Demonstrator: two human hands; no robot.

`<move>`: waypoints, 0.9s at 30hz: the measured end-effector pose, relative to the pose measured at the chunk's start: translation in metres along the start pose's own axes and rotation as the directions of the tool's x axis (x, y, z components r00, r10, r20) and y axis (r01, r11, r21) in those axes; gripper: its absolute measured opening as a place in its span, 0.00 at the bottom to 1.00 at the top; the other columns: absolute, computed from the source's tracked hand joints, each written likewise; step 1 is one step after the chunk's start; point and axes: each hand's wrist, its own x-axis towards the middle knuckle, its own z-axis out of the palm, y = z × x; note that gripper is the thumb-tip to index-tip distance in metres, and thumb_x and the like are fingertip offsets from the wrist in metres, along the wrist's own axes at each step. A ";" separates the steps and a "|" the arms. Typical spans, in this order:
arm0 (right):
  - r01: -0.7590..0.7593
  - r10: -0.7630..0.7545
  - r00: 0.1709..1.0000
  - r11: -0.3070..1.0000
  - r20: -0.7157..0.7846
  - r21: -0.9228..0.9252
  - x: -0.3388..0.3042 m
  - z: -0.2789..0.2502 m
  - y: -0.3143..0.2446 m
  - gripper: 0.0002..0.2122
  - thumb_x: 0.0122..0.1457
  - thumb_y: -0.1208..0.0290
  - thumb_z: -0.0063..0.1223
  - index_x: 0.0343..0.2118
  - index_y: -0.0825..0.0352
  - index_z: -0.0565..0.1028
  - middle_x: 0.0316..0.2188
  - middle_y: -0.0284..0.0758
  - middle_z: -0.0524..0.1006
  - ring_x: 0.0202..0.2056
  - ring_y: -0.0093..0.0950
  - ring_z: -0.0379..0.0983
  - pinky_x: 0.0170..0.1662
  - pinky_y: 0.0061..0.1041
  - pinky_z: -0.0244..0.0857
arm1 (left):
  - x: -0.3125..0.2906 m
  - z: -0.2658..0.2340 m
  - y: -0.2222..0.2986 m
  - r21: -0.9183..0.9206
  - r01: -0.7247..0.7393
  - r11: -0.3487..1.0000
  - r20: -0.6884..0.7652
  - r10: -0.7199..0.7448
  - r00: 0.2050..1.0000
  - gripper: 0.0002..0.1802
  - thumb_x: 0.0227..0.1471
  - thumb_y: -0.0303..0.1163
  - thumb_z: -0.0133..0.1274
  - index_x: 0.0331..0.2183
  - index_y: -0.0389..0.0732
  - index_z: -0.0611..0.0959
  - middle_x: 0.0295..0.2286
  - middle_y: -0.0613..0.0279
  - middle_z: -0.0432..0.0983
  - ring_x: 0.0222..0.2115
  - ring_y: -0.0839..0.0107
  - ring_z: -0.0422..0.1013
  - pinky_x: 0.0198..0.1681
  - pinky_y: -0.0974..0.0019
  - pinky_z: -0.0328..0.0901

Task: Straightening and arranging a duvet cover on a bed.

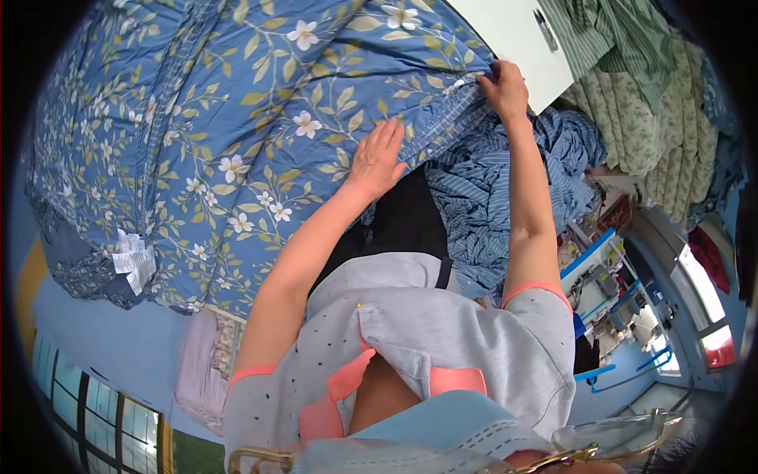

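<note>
A large blue duvet cover or similar cloth (260,118), printed with white flowers and olive leaves, spreads across the left and middle of the view. Flat on it, near its striped edge, rests my left hand (377,159) with the fingers stretched out. At the far right corner of this floral cloth, my right hand (506,88) pinches its edge between thumb and fingers. Just under that edge, between my forearms, lies a crumpled blue striped cloth (497,189). White labels (134,262) stick out at the lower left of the floral cloth.
A white tabletop (505,39) shows at the upper right, with a small dark tool (545,30) on it. Green striped cloth (624,35) and a pale floral quilted piece (655,118) hang beside it. A pink bundle (202,367) stands at the lower left.
</note>
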 end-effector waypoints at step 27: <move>0.451 -0.228 0.831 0.809 -0.507 0.376 -0.046 -0.059 -0.064 0.07 0.52 0.85 0.58 0.34 0.68 0.78 0.27 0.36 0.77 0.25 0.27 0.75 0.29 0.23 0.69 | 0.167 0.017 0.088 -0.131 -0.098 0.987 -0.650 -0.011 0.760 0.17 0.49 0.33 0.61 0.38 0.35 0.76 0.24 0.56 0.72 0.24 0.57 0.72 0.25 0.55 0.65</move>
